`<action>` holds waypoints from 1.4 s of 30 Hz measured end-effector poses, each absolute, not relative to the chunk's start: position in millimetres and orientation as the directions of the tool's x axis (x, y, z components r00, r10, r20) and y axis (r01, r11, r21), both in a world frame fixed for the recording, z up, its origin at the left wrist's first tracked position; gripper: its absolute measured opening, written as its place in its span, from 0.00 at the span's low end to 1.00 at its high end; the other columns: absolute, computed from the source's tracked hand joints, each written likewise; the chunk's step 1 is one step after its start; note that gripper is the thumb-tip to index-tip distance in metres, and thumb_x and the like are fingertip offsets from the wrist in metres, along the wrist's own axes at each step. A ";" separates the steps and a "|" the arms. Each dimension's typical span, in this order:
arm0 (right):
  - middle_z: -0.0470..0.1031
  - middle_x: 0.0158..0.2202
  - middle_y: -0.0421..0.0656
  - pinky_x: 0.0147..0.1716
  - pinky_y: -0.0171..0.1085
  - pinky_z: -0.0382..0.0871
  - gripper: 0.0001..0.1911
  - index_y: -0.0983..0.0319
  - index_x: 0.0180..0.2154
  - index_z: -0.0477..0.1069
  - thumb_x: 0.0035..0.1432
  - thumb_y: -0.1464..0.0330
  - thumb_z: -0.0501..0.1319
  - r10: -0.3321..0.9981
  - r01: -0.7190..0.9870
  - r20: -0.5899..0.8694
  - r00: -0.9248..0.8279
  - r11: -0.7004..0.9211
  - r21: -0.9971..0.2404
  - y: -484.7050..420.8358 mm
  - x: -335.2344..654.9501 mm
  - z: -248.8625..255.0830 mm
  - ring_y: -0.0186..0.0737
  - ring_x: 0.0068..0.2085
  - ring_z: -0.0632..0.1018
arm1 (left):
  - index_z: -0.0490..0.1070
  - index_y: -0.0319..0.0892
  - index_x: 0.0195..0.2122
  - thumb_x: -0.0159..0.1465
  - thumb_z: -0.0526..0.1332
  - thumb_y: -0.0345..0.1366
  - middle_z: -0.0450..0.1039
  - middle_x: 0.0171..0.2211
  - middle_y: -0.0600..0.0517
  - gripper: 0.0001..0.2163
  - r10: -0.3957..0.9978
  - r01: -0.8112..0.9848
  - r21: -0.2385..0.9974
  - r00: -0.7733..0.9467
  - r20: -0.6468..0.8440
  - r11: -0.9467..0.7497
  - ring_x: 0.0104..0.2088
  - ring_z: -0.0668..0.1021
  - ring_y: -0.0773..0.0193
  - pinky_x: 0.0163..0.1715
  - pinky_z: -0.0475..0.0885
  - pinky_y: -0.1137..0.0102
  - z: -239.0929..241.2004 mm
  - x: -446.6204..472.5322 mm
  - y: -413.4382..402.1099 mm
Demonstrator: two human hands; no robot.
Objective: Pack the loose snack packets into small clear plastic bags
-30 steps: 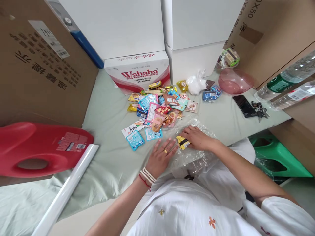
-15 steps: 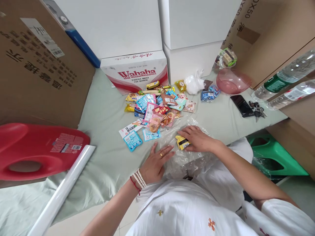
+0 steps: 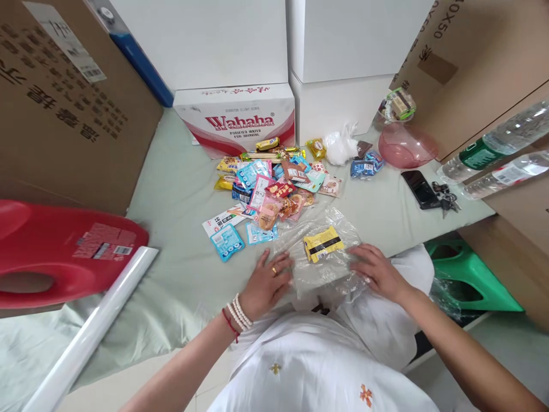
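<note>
Your left hand (image 3: 265, 282) and right hand (image 3: 376, 271) lie spread flat on the clear crinkly plastic sheet (image 3: 330, 269) – the small yellow snack packet (image 3: 323, 244) sits on it – thin, floppy, probably slippery, so pinch its edges.

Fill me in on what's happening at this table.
A person sits at a cloth-covered table with both hands flat on a clear plastic sheet. The left hand presses its left edge, the right hand its right edge. A yellow snack packet lies on the sheet between them, touched by neither hand. A pile of snack packets lies just beyond.
</note>
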State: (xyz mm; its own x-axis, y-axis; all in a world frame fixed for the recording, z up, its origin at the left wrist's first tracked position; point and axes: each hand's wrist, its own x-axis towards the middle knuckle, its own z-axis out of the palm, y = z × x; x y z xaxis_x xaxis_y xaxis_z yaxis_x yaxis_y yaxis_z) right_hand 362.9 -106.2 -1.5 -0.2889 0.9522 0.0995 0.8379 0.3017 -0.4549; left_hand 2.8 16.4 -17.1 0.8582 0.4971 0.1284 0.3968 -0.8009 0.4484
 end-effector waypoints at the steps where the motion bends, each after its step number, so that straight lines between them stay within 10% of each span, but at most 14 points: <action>1: 0.73 0.61 0.51 0.62 0.59 0.64 0.13 0.56 0.47 0.79 0.69 0.67 0.56 0.954 0.804 0.104 -0.282 0.294 -0.517 -97.6 366.5 8.6 0.54 0.63 0.69 | 0.77 0.46 0.43 0.74 0.51 0.36 0.77 0.57 0.45 0.14 0.552 0.431 0.484 0.822 0.137 -0.762 0.64 0.73 0.54 0.69 0.53 0.43 -15.9 5.7 18.6; 5: 0.77 0.49 0.51 0.54 0.49 0.70 0.17 0.58 0.42 0.80 0.68 0.55 0.58 0.968 0.637 -0.008 -0.251 0.159 -0.754 -54.3 381.1 52.9 0.48 0.51 0.76 | 0.75 0.44 0.35 0.74 0.49 0.39 0.81 0.43 0.46 0.17 0.769 0.531 0.627 0.614 0.178 -0.569 0.48 0.79 0.58 0.54 0.72 0.57 -6.6 20.0 30.9; 10: 0.72 0.28 0.39 0.31 0.36 0.66 0.24 0.62 0.36 0.76 0.58 0.46 0.62 0.956 0.490 -0.280 -0.083 -0.206 -0.847 -1.8 384.6 46.8 0.35 0.28 0.70 | 0.68 0.45 0.24 0.72 0.52 0.43 0.73 0.26 0.49 0.19 0.908 0.702 0.584 0.375 0.185 -0.408 0.34 0.75 0.55 0.44 0.71 0.57 -9.4 35.7 46.2; 17: 0.69 0.24 0.37 0.28 0.33 0.57 0.20 0.62 0.32 0.76 0.55 0.51 0.60 0.947 0.634 -0.320 0.032 -0.266 -0.726 25.0 379.3 7.1 0.34 0.27 0.65 | 0.75 0.42 0.45 0.68 0.56 0.39 0.77 0.44 0.40 0.11 0.905 0.819 0.482 0.100 0.414 -0.311 0.50 0.75 0.45 0.53 0.67 0.48 -2.7 24.8 30.0; 25: 0.75 0.29 0.40 0.31 0.34 0.62 0.19 0.61 0.35 0.77 0.57 0.53 0.59 0.961 0.692 -0.274 0.025 -0.215 -0.690 30.2 385.3 15.9 0.38 0.31 0.71 | 0.68 0.51 0.65 0.71 0.50 0.31 0.74 0.62 0.48 0.23 0.574 0.496 0.298 0.756 0.313 -0.816 0.66 0.71 0.55 0.65 0.59 0.53 25.8 86.1 6.4; 33: 0.71 0.26 0.38 0.29 0.34 0.59 0.20 0.61 0.37 0.74 0.52 0.51 0.67 0.954 0.735 -0.265 0.141 -0.280 -0.617 57.2 367.3 11.7 0.36 0.28 0.68 | 0.70 0.48 0.63 0.74 0.52 0.32 0.73 0.63 0.48 0.19 0.576 0.509 0.275 0.758 0.305 -0.815 0.64 0.72 0.58 0.64 0.61 0.54 -17.3 107.3 30.1; 38: 0.72 0.31 0.38 0.37 0.35 0.66 0.25 0.61 0.29 0.67 0.46 0.49 0.71 0.962 0.351 -0.274 -0.013 -0.253 -0.902 52.2 369.5 26.7 0.36 0.35 0.72 | 0.71 0.50 0.62 0.74 0.53 0.33 0.74 0.63 0.50 0.18 0.571 0.491 0.297 0.748 0.338 -0.819 0.65 0.71 0.58 0.67 0.58 0.54 -22.1 101.1 26.3; 42: 0.78 0.45 0.45 0.40 0.37 0.71 0.27 0.61 0.39 0.71 0.44 0.53 0.75 0.873 0.124 -0.454 -0.180 -0.438 -0.890 46.0 369.2 40.4 0.41 0.43 0.77 | 0.73 0.51 0.61 0.73 0.54 0.31 0.75 0.61 0.51 0.18 0.562 0.469 0.316 0.736 0.377 -0.825 0.64 0.71 0.57 0.69 0.55 0.52 -22.5 103.5 29.5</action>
